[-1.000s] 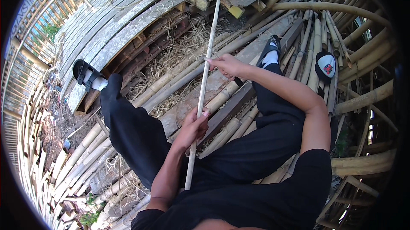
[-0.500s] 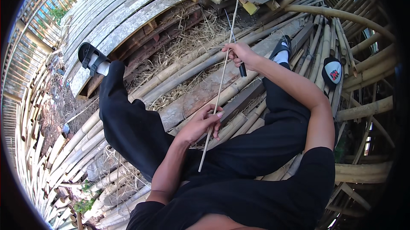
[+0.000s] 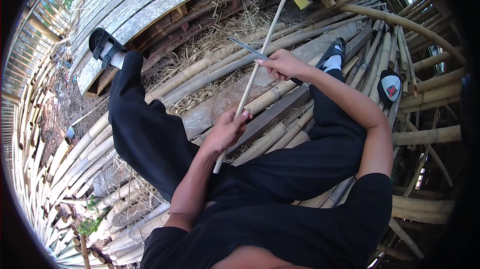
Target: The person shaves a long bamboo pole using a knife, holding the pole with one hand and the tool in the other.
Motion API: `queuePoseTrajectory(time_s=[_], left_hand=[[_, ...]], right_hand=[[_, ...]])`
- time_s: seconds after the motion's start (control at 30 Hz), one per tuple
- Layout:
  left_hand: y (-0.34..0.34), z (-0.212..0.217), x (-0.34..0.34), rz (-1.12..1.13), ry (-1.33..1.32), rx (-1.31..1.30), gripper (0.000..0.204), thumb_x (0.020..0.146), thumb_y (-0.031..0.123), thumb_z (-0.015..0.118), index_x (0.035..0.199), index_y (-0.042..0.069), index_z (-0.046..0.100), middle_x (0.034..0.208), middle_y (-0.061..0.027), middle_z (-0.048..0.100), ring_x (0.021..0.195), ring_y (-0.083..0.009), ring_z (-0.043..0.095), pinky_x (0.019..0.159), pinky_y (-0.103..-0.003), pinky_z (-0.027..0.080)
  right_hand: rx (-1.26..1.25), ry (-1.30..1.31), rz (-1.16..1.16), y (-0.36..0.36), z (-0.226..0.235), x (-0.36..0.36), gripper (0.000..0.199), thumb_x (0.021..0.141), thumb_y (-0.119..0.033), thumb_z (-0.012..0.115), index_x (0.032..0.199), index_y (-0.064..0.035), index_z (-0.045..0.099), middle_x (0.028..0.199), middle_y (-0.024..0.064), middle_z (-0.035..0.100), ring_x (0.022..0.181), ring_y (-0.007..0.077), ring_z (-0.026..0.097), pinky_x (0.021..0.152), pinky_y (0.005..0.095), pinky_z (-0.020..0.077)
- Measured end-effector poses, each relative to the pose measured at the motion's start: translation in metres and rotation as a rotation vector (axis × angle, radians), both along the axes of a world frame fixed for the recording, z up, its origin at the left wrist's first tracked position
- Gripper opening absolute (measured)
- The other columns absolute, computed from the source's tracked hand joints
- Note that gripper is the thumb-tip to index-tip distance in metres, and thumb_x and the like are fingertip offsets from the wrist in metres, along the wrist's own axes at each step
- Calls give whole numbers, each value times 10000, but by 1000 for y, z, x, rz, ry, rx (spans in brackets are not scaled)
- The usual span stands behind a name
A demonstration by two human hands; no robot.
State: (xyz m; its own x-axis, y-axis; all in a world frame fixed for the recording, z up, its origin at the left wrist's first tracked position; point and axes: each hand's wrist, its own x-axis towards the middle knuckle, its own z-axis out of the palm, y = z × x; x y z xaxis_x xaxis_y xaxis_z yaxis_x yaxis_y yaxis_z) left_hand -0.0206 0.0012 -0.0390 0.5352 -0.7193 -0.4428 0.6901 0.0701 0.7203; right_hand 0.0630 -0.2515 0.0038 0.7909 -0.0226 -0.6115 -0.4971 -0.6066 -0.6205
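Observation:
A long, pale bamboo strip [image 3: 261, 63] slants from above my lap up to the far edge of the view. My left hand [image 3: 229, 131] is closed round its lower part, just above the near end. Higher up, my right hand [image 3: 283, 65] grips a knife, its thumb stretched along the blade side. The narrow grey knife blade [image 3: 248, 47] points up and left and crosses the strip, apparently against it. Most of the dark handle is hidden in my fingers.
Bamboo poles [image 3: 210, 66] and a dark wooden beam [image 3: 270, 123] lie beneath my legs. A weathered plank platform [image 3: 135, 9] stands at the far left, straw [image 3: 220, 34] beside it. A loose dark and white shoe [image 3: 389, 86] rests on poles at right, near a bamboo frame [image 3: 430, 136].
The knife has swung from pointing away to lying across the strip. My left hand has closed more firmly round the strip, which shows broader and has shifted, its near end moving up and left.

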Motion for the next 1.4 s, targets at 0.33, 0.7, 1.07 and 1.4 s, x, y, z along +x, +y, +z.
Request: queuePoseTrajectory(time_s=[0.33,0.7,1.07,1.4], left_hand=[[-3,-12,4,9,-118,79,235,988,271,453,952,52,530,515,94,292,389,-18,252,364,-214,179],[-10,-34,3,88,-526,287,313,979,306,462,853,43,575,511,58,343,455,-38,286,418,-259,228],[-16,-29,-6,135,-720,526,357,965,286,469,803,-17,564,547,-94,419,524,-145,388,499,-350,345],[-10,-3,-23,-4,-611,508,353,965,277,464,807,-32,527,558,-128,463,522,-189,426,523,-377,377]], right_hand=[[84,141,274,-8,12,-10,495,823,-484,651,586,-74,507,492,-4,473,414,68,457,395,224,337],[-497,-132,513,35,-21,-48,364,788,-295,584,749,63,637,741,267,626,745,420,633,714,486,504],[-547,-200,694,43,-25,-49,252,694,-158,550,742,77,625,745,286,622,754,437,633,729,482,519],[-816,-138,-121,-115,-19,14,357,765,-232,533,901,75,653,928,306,623,930,424,610,821,460,484]])
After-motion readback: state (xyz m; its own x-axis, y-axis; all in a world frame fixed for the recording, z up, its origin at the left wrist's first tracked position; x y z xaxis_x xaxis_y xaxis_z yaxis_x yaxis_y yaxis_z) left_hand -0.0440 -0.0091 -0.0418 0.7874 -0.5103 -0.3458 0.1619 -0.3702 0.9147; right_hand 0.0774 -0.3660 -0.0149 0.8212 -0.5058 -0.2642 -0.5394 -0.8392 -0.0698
